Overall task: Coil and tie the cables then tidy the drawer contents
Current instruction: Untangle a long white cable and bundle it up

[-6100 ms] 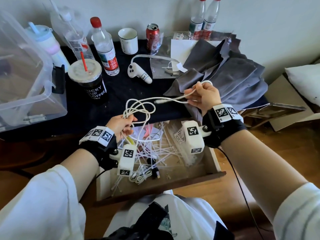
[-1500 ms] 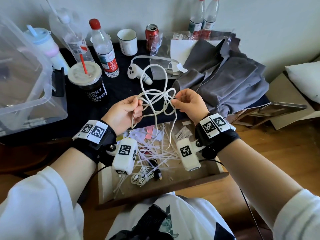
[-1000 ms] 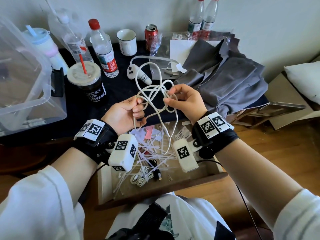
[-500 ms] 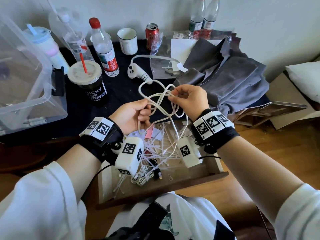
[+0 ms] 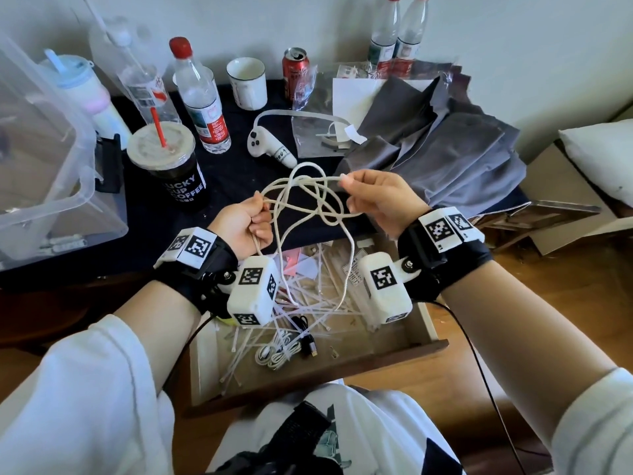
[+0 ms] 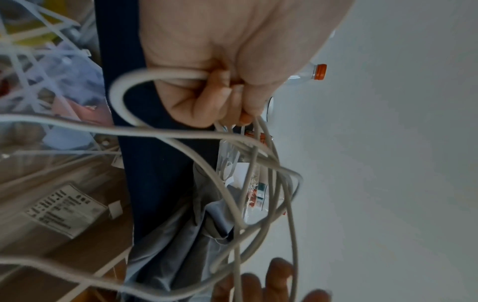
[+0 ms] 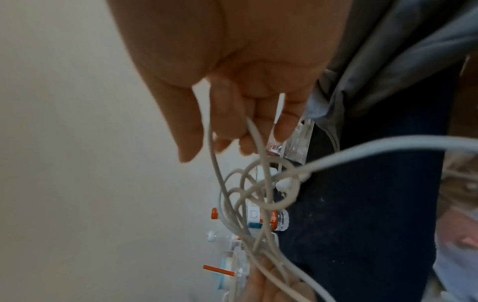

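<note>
The task looks to be in its early part. A white cable (image 5: 301, 204) is held up between both hands over the open drawer (image 5: 424, 323), at the near edge of the counter (image 5: 236, 166). The left hand (image 5: 245, 222) has its fingers (image 6: 207, 108) curled round a bunch of strands; the right hand (image 5: 380, 197) pinches a strand near its top, with other loops running under its curled fingers (image 7: 261, 122). The loops are uneven and cross one another, and two long bights hang down toward the drawer, so the coil is only roughly gathered and I see no tie on it yet. In the drawer, loose zip ties (image 5: 308, 303) lie scattered in all directions, a second small cable (image 5: 277, 354) lies bunched near the front, and paper slips lie toward the back. By my reckoning, still left are evening this coil, tying it, dealing with the other cable, and sorting the drawer.
</note>
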Available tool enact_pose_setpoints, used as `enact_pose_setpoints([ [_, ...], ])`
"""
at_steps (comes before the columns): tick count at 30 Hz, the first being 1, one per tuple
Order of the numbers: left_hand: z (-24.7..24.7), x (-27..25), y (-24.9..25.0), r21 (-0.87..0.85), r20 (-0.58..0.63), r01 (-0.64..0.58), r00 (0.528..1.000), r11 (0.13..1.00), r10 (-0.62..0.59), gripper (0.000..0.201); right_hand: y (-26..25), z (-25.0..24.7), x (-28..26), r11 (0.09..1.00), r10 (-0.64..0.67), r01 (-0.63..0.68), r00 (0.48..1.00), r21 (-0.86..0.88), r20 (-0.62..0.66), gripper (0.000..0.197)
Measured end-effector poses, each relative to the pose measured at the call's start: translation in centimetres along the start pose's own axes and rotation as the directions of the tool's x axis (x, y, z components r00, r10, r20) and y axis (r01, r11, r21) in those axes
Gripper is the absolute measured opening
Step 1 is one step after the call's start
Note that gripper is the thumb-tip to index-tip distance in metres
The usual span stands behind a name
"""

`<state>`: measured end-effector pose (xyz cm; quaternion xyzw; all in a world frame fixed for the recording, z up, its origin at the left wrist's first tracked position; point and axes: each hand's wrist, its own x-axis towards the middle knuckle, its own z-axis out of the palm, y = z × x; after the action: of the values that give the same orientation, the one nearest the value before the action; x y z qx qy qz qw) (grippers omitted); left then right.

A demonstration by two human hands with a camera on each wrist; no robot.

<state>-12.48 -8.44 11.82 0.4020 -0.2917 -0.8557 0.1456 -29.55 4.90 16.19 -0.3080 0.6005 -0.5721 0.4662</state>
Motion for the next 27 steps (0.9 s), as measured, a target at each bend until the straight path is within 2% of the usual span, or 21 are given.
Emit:
enact_pose_setpoints([
  [2, -0.3, 0.1, -0.2, 0.006, -0.013, 0.004, 1.000, 1.000, -0.004, 0.039, 0.3, -0.3, 0.0, 0.999, 0.007, -0.007, 1.000, -0.043, -0.011, 0.015],
  [4, -0.7, 0.1, -0.2, 0.001, -0.047, -0.005, 0.999, 1.000, 0.005, 0.039, 0.3, -0.8, 0.1, 0.999, 0.007, -0.006, 0.999, 0.053, -0.033, 0.021],
  [6, -0.8, 0.0, -0.1, 0.008, -0.080, -0.017, 0.997, 1.000, 0.018, 0.040, 0.2, -1.0, 0.1, 0.990, 0.061, -0.056, 0.998, 0.128, -0.034, 0.028],
  [8, -0.6, 0.0, -0.1, 0.041, -0.103, -0.025, 0.994, 0.999, 0.029, 0.039, 0.3, -1.0, 0.0, 0.989, 0.140, -0.138, 0.990, 0.057, -0.024, 0.033],
  [10, -0.6, 0.0, -0.1, 0.067, -0.123, -0.025, 0.992, 0.997, 0.033, 0.040, 0.5, -0.7, 0.0, 0.986, 0.164, -0.163, 0.986, -0.046, 0.009, 0.029],
  [11, -0.7, 0.1, -0.1, 0.064, -0.128, -0.026, 0.991, 0.998, 0.034, 0.040, 0.6, -0.8, 0.1, 0.986, 0.164, -0.163, 0.986, -0.045, 0.028, 0.026],
  [15, -2.2, 0.4, 0.0, 0.003, -0.165, -0.031, 0.986, 1.000, 0.032, 0.038, 0.6, -1.9, 0.2, 0.969, 0.178, -0.188, 0.981, 0.163, 0.072, 0.025],
  [17, -2.5, 0.4, -0.1, 0.020, -0.169, -0.027, 0.985, 0.999, 0.030, 0.038, 0.6, -2.0, 0.2, 0.953, 0.236, -0.250, 0.967, 0.171, 0.097, 0.028],
  [20, -2.2, 0.3, -0.3, 0.043, -0.160, -0.033, 0.986, 0.999, 0.039, 0.039, 0.8, -1.7, 0.1, 0.977, 0.212, -0.211, 0.977, 0.024, -0.006, 0.035],
  [22, -2.3, 0.3, -0.2, 0.039, -0.176, -0.038, 0.983, 0.999, 0.044, 0.039, 1.1, -1.9, 0.3, 0.982, 0.177, -0.171, 0.981, 0.073, -0.078, 0.035],
  [25, -2.6, 0.3, -0.2, 0.033, -0.206, -0.032, 0.978, 0.999, 0.038, 0.039, 1.2, -2.5, 0.5, 0.944, 0.228, -0.187, 0.965, 0.272, -0.127, 0.033],
  [27, -2.3, 0.3, -0.5, 0.049, -0.216, -0.027, 0.976, 0.998, 0.037, 0.039, 1.3, -2.5, 0.4, 0.955, 0.250, -0.220, 0.958, 0.201, -0.141, 0.034],
])
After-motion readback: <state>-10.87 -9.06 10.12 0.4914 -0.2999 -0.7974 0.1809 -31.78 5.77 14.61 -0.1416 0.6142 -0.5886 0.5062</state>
